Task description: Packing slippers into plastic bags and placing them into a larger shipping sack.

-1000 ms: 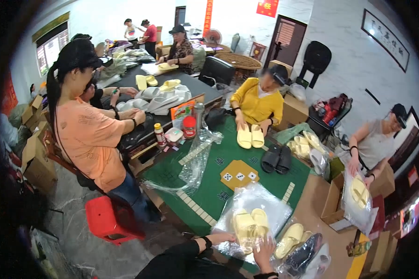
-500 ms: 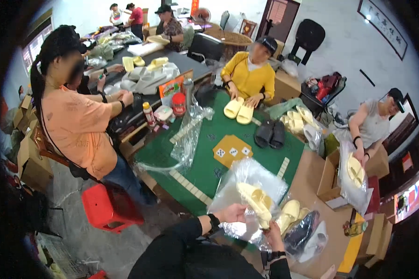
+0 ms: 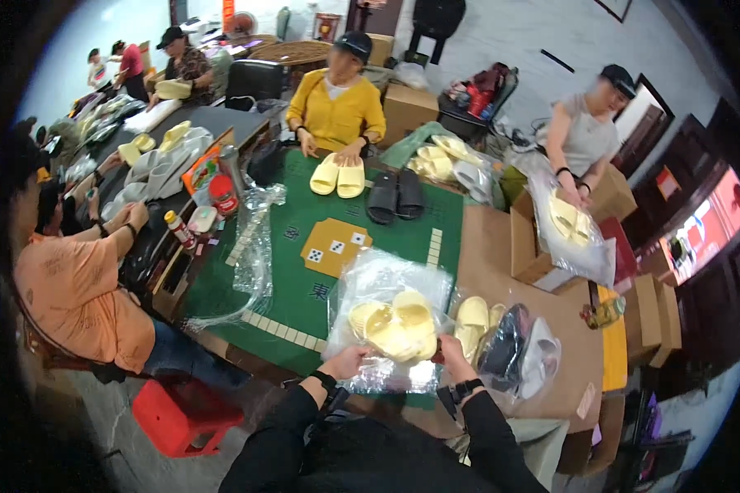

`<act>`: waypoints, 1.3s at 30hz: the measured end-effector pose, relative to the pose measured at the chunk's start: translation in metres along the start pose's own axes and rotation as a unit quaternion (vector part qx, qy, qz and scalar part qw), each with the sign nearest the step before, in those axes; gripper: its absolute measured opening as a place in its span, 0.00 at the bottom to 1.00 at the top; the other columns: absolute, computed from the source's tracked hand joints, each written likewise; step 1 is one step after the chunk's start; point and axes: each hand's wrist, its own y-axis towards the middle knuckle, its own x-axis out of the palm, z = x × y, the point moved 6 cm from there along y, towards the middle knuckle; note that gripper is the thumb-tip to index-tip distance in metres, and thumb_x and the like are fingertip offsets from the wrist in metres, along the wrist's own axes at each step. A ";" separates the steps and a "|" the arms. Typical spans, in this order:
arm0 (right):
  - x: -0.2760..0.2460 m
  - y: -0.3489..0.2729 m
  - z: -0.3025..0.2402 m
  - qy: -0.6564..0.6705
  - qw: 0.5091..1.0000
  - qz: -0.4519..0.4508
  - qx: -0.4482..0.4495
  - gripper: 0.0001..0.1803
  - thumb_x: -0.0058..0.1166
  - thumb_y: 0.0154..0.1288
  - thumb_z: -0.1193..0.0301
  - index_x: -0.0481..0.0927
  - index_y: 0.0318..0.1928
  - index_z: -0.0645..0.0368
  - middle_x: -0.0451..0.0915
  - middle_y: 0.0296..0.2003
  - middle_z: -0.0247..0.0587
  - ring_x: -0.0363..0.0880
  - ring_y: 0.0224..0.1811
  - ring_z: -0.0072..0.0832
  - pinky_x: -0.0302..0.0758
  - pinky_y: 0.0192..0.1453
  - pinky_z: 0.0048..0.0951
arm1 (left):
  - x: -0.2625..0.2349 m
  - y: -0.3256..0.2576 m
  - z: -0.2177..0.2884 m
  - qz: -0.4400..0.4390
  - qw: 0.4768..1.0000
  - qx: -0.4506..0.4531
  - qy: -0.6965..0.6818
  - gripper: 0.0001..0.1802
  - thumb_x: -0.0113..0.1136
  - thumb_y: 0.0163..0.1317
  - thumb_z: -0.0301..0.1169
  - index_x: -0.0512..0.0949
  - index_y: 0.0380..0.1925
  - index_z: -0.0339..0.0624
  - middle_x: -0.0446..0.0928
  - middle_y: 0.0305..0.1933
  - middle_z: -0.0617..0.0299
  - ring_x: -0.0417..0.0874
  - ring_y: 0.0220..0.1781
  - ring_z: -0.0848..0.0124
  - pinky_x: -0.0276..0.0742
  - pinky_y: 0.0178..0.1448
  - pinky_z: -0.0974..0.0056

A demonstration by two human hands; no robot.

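Note:
A pair of pale yellow slippers (image 3: 399, 327) lies in front of me over a stack of clear plastic bags (image 3: 386, 275). Shiny film covers the pair, so it appears to be inside a bag. My left hand (image 3: 347, 361) is closed on the film at the pair's lower left. At its right side my right hand (image 3: 450, 353) also pinches the film, with some fingers hidden. Just beyond my right hand are more bagged slippers: a yellow pair (image 3: 471, 322), a dark pair (image 3: 506, 341) and a pale grey pair (image 3: 538, 357).
The green table (image 3: 288, 283) bears rows of white tiles and a dark slipper pair (image 3: 395, 195). Across it, a person in yellow (image 3: 337, 111) touches yellow slippers (image 3: 337, 177). At right, another person handles bagged slippers by a cardboard box (image 3: 538, 255). A red stool (image 3: 185, 415) stands lower left.
My view has swung to the right. The yellow slippers, earlier tilted up between my hands, now lie flatter with both soles side by side. My right hand has moved up to their right side.

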 end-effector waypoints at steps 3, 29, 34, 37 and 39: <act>0.006 0.001 0.013 0.069 0.998 0.004 -0.002 0.21 0.41 0.65 0.54 0.72 0.38 0.62 0.75 0.25 0.39 0.75 0.24 0.30 0.74 0.29 0.29 | -0.008 0.000 0.006 -0.016 0.915 0.173 0.365 0.18 0.41 0.64 0.33 0.66 0.51 0.34 0.72 0.50 0.52 0.74 0.51 0.57 0.72 0.53 0.49; 0.074 -0.015 0.068 0.432 0.885 -0.164 0.047 0.18 0.36 0.66 0.58 0.72 0.49 0.54 0.77 0.43 0.34 0.77 0.43 0.26 0.75 0.40 0.25 | 0.014 -0.025 -0.011 -0.009 0.911 0.061 0.407 0.07 0.50 0.57 0.23 0.74 0.33 0.29 0.73 0.31 0.65 0.74 0.35 0.72 0.68 0.37 0.70; 0.072 -0.016 0.080 0.385 0.900 -0.148 0.143 0.20 0.38 0.66 0.57 0.71 0.52 0.55 0.75 0.49 0.35 0.76 0.48 0.31 0.74 0.52 0.33 | -0.031 -0.014 -0.030 -0.021 0.983 -0.031 0.181 0.05 0.48 0.54 0.20 0.74 0.28 0.32 0.71 0.28 0.65 0.70 0.29 0.75 0.65 0.32 0.73; 0.068 -0.017 0.084 0.361 0.910 -0.187 0.083 0.16 0.42 0.65 0.60 0.73 0.49 0.52 0.78 0.42 0.30 0.78 0.41 0.24 0.76 0.39 0.24 | -0.034 -0.003 -0.035 -0.025 0.956 -0.005 0.293 0.05 0.46 0.52 0.18 0.71 0.22 0.37 0.66 0.23 0.66 0.65 0.22 0.75 0.62 0.27 0.72; 0.058 -0.004 0.098 0.318 0.929 -0.177 0.067 0.17 0.43 0.65 0.59 0.73 0.49 0.52 0.78 0.44 0.31 0.77 0.43 0.24 0.75 0.42 0.25 | -0.025 0.001 -0.047 -0.003 0.989 -0.069 0.128 0.06 0.46 0.52 0.18 0.69 0.20 0.40 0.66 0.21 0.66 0.63 0.19 0.76 0.59 0.24 0.72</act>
